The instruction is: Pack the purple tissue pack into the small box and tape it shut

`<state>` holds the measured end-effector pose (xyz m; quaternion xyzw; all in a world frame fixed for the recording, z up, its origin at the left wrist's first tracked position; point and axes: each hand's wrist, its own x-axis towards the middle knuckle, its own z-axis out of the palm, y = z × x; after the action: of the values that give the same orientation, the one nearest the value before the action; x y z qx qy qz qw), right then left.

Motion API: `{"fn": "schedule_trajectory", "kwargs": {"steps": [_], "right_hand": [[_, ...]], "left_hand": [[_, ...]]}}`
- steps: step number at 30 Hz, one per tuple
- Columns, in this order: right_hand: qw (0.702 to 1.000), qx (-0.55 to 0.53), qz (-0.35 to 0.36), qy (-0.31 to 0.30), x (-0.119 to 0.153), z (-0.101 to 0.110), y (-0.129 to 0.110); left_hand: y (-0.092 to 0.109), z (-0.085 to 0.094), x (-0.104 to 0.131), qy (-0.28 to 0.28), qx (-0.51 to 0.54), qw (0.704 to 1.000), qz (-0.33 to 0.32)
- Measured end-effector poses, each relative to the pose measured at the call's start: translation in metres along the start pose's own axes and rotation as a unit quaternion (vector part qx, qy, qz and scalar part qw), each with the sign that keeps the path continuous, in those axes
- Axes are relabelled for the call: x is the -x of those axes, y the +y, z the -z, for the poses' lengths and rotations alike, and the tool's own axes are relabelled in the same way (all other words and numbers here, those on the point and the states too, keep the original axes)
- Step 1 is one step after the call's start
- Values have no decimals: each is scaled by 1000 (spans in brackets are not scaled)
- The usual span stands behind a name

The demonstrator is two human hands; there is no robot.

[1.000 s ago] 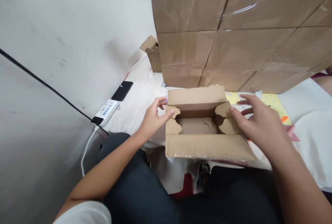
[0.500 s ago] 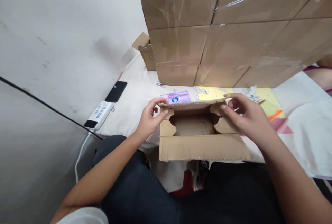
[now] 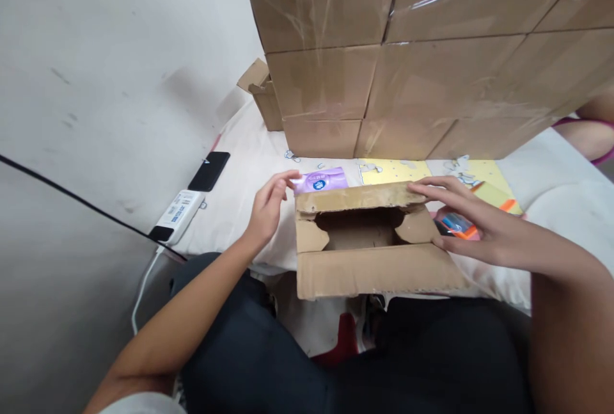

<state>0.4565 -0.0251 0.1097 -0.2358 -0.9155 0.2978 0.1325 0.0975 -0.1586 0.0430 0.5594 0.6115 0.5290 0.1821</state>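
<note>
A small cardboard box (image 3: 378, 270) sits at the bed's front edge, its top partly open. One wide flap hangs toward me, while the far flap (image 3: 355, 198) leans inward. Torn-edged side flaps flank the dark opening. My right hand (image 3: 472, 225) spans the box's right end, fingertips on the far flap and thumb at the near right corner. At the far left corner is my left hand (image 3: 271, 203), fingers extended and apart from any grip; whether its fingertips touch the flap is hard to tell. Just behind the box lies a purple tissue pack (image 3: 322, 180).
Large taped cartons (image 3: 326, 84) stand stacked behind. A smaller opened box (image 3: 265, 100) is beside them. A black phone (image 3: 209, 171) and a white power strip (image 3: 176, 214) lie left near the wall. Colourful packets (image 3: 458, 225) are partly behind my right hand. Part of another person shows far right.
The far flap has tipped inward over the opening. My left hand has let go of its corner and moved slightly left; my right hand has spread across the box's right end.
</note>
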Motion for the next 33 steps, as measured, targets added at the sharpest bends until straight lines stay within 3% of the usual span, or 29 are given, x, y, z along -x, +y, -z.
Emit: {"fn": "schedule_trajectory", "kwargs": {"steps": [2, 4, 6, 10, 13, 17, 24, 29, 31, 33], "right_hand": [[999, 3, -21, 39, -7, -7, -1], [993, 7, -38, 115, -17, -16, -4], [979, 1, -51, 198, -27, -27, -8], [949, -38, -110, 294, -39, -40, -10], [933, -55, -149, 323, -43, -43, -1], [931, -110, -171, 302, -46, -47, 16], [934, -123, -184, 281, -47, -48, 15], [938, -110, -169, 283, -46, -48, 14], [939, -107, -169, 280, -46, -49, 15], [939, -107, -174, 278, -46, -49, 15]], "left_hand": [[-15, 6, -20, -60, -48, 997, -10], [-29, 14, -36, -169, -65, 983, -28], [-39, 20, -44, -241, -61, 968, -34], [-45, 20, -38, -268, -89, 958, -45], [-45, 10, -31, -233, -97, 966, -46], [-46, 2, -27, -165, -70, 984, 12], [-33, 28, -29, 14, -17, 999, 43], [-17, 46, -27, 160, 89, 982, -45], [-2, 49, -25, 169, 150, 969, -95], [21, 49, -23, 133, 155, 968, -145]]}}
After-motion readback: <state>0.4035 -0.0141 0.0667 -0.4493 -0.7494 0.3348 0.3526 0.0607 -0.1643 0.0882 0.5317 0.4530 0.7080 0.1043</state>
